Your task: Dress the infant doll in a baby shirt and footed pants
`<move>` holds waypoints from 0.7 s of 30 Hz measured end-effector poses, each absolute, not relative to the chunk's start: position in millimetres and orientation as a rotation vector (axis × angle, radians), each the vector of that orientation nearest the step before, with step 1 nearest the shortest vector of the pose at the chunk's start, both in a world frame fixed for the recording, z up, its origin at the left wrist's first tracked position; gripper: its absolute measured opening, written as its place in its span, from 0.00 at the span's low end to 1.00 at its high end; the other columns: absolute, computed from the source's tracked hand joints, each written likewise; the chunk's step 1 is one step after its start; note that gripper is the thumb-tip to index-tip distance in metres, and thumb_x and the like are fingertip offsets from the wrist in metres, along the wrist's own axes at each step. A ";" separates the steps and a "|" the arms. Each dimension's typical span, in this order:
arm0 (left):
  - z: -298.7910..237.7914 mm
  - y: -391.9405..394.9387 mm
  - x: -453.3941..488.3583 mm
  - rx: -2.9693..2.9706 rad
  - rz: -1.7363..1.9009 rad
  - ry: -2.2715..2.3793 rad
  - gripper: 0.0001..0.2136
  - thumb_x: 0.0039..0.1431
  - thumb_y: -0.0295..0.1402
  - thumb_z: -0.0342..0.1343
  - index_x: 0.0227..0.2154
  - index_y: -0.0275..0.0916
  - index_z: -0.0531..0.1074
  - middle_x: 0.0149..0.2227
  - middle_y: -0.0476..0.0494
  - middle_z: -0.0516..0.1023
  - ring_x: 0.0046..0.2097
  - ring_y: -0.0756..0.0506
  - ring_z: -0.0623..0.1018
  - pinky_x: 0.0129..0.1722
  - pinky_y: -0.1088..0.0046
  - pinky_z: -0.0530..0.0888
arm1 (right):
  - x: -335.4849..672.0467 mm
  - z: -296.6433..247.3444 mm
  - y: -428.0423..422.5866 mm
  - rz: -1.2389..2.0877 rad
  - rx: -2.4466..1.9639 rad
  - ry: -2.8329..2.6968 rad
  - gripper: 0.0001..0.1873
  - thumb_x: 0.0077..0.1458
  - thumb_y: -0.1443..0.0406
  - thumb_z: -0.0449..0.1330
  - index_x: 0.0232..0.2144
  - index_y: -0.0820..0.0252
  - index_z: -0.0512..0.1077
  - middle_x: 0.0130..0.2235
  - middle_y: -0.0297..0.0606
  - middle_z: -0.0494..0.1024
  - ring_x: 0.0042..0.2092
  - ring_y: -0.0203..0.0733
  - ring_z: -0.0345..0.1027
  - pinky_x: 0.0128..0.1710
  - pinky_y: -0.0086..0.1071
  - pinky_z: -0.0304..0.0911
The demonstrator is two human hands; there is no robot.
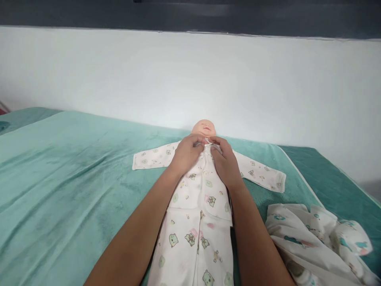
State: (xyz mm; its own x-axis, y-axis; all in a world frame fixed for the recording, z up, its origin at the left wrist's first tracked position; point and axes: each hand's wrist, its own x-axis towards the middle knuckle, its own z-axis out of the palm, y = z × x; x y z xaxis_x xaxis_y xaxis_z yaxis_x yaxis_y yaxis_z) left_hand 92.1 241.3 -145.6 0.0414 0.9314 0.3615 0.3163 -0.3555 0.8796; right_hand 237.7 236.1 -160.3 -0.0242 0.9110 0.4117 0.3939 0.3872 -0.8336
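Note:
A baby doll [203,127] lies on its back, its bald head toward the wall. It wears a white long-sleeved baby shirt [195,192] printed with little green bears, its sleeves spread out to both sides. Matching white pants [180,246] extend below the shirt toward me. At the neck, my left hand [188,153] pinches the collar on one side of the front opening. Close beside it, my right hand [224,159] has its thumb and fingers closed on the other side of the collar. My fingers partly hide the fastening at the neck.
A teal plush sheet [74,167] covers the surface, with wrinkles at the left. Crumpled white printed cloth [309,234] is heaped at the lower right, beside my right forearm. Behind the doll's head rises a white wall [166,75] with a dark band on top.

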 end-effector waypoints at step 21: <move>-156.6 193.5 83.8 1.719 1.424 1.289 0.08 0.60 0.30 0.53 0.34 0.44 0.78 0.54 0.48 0.76 0.57 0.43 0.73 0.57 0.63 0.70 | 232.2 -171.8 184.1 0.526 -1.087 -1.490 0.12 0.59 0.66 0.53 0.36 0.51 0.78 0.51 0.37 0.78 0.57 0.45 0.68 0.60 0.45 0.60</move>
